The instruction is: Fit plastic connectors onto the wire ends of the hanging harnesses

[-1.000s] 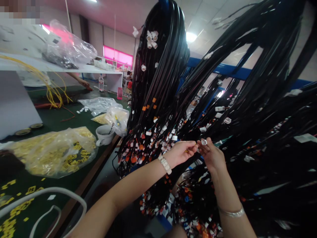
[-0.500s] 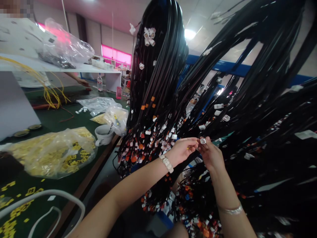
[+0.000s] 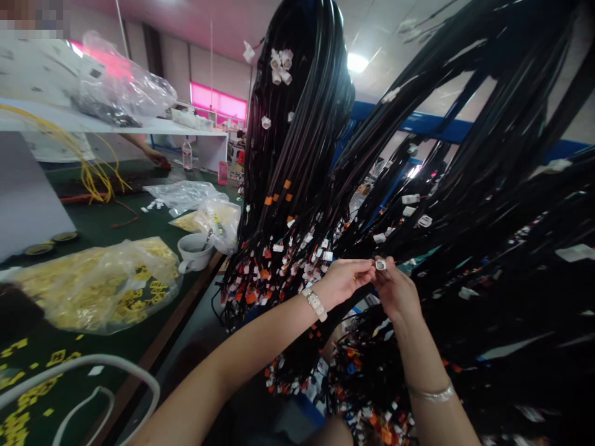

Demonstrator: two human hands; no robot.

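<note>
The right hand (image 3: 397,296) of the person keeps its fingers closed on a small white plastic connector (image 3: 380,265), which is in front of the thick hanging bundles of black cables (image 3: 320,111). The left hand (image 3: 346,282) is just beside it, with the fingers curled together on a small yellow piece (image 3: 354,278), though whether its fingertips touch the connector one cannot tell. On the dark green table (image 3: 106,229), to the left, lies a transparent plastic bag (image 3: 93,291) of yellow pieces, near a white cup (image 3: 194,251).
</note>
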